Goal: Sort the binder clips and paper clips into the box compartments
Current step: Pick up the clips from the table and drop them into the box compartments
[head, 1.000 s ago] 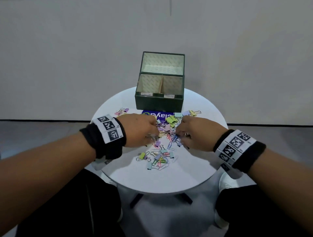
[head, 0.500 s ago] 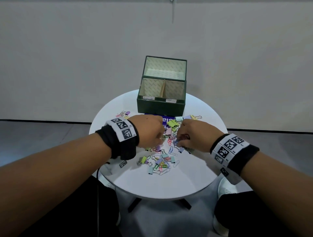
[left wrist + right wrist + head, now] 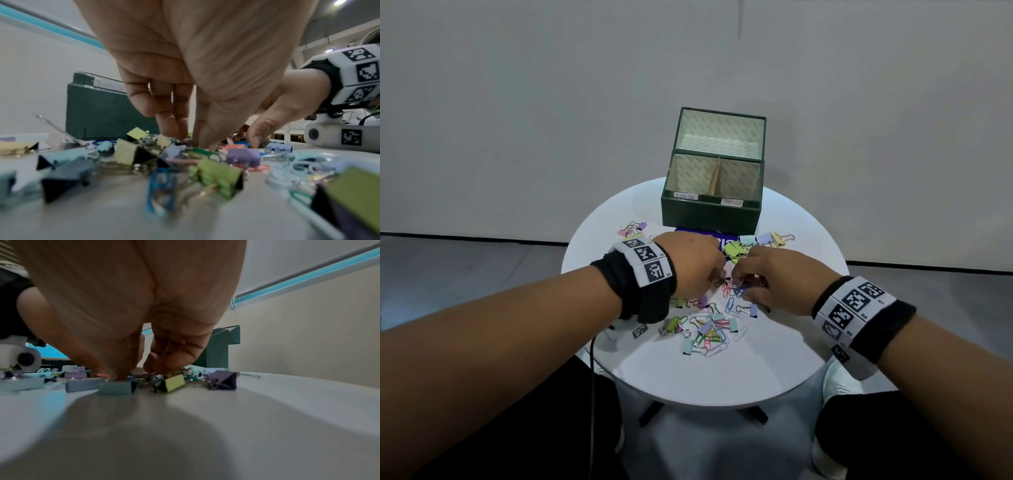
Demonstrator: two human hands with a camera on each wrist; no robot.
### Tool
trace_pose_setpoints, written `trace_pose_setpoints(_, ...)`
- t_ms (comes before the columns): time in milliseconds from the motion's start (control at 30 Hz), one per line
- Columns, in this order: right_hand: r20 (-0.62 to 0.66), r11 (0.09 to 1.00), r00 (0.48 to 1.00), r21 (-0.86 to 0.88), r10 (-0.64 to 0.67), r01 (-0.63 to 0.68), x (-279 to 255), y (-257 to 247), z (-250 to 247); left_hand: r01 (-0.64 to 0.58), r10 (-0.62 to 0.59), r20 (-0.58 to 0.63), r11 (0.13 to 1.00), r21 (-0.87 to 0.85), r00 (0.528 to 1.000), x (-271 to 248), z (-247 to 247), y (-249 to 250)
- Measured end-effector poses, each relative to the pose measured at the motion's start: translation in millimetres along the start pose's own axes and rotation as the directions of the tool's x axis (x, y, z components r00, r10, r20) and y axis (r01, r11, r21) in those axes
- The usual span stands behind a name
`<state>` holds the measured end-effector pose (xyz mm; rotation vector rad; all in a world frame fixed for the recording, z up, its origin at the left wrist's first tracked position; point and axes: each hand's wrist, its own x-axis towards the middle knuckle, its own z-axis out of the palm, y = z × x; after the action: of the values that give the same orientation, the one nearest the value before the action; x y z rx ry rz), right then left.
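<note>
A heap of pastel binder clips and coloured paper clips (image 3: 709,330) lies mid-table in front of a dark green box (image 3: 710,214). The box has two labelled front compartments and one rear compartment. My left hand (image 3: 717,277) reaches down into the heap; in the left wrist view its thumb and fingertips (image 3: 180,134) close together on a clip there, and which clip is hidden. My right hand (image 3: 738,282) is just to its right. Its curled fingers and thumb pinch at a blue paper clip (image 3: 739,291). In the right wrist view, that hand (image 3: 137,373) stands behind a pale blue binder clip (image 3: 117,387).
The round white table (image 3: 688,370) is small and its edge lies close on every side. More clips lie at the far left (image 3: 632,229) and beside the box's front right (image 3: 767,238). A blue card (image 3: 690,232) pokes out from under the box. A black cable (image 3: 592,359) hangs by my left wrist.
Both hands have stayed in the heap and drawn closer together over its middle. The head view has shifted, so the table and box sit lower in the frame.
</note>
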<state>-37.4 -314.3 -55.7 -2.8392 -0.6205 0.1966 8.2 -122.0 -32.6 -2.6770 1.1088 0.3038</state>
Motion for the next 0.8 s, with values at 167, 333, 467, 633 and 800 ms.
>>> trace_pose_setpoints(167, -0.015, 1.0, 1.0, -0.003, -0.016, 0.016, 1, 2, 3, 0.042, -0.051, -0.096, 0.995, -0.091, 0.994, -7, -7, -16)
trace_pose_setpoints(333, -0.041, 0.999, 0.998, -0.021, -0.041, 0.04, 1, 2, 6, 0.159, -0.189, -0.132, 0.965, -0.208, 0.973, -11, -12, -39)
trace_pose_setpoints(467, -0.067, 0.998, 0.996, -0.035, -0.062, 0.06, 0, 2, 6, 0.116, -0.141, -0.128, 0.976, -0.186, 0.982, -11, -9, -38)
trace_pose_setpoints(633, -0.077, 0.999, 0.996, -0.003, -0.055, 0.055, -1, 3, 7, -0.078, 0.076, -0.015, 0.989, -0.127, 0.997, -8, -2, -14)
trace_pose_setpoints(800, -0.076, 0.998, 0.996, -0.032, -0.049, 0.047, -2, 1, 8, -0.113, 0.113, 0.004, 0.991, -0.073, 0.994, -4, -1, -7)
